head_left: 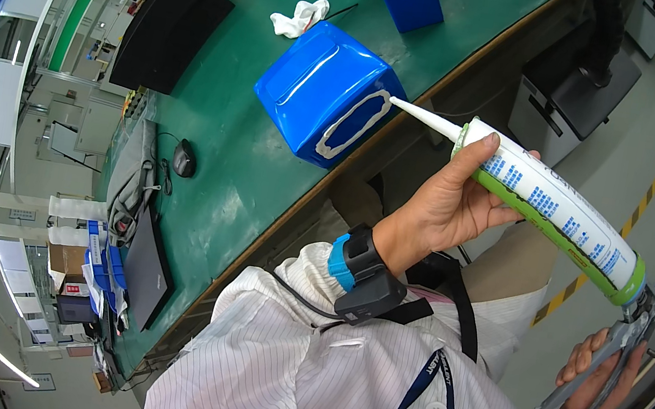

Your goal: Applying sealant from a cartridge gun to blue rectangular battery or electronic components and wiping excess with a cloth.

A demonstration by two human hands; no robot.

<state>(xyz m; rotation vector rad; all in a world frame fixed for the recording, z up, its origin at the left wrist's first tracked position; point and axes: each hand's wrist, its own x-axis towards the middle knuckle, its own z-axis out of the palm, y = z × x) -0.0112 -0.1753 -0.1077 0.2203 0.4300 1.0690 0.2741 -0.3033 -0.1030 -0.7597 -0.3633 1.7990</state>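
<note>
left hand (448, 198) and right hand (582, 360) holding one cartridge gun (642, 307)

the left hand is grasping the front of a white and green cartridge (550, 207), thumb lying above, fingers curling beneath. lower and to its right, the right hand is wrapping around the metal handle (608, 356), which is partly hiding the palm; how hard it is squeezing, i cannot tell. the tapered plastic nozzle (427, 119) is ending close to a glossy blue box (304, 81), ahead-left of the left hand; whether they are touching, i cannot tell. a rough, pale bead (326, 150) is making a rounded loop on the box.
</note>
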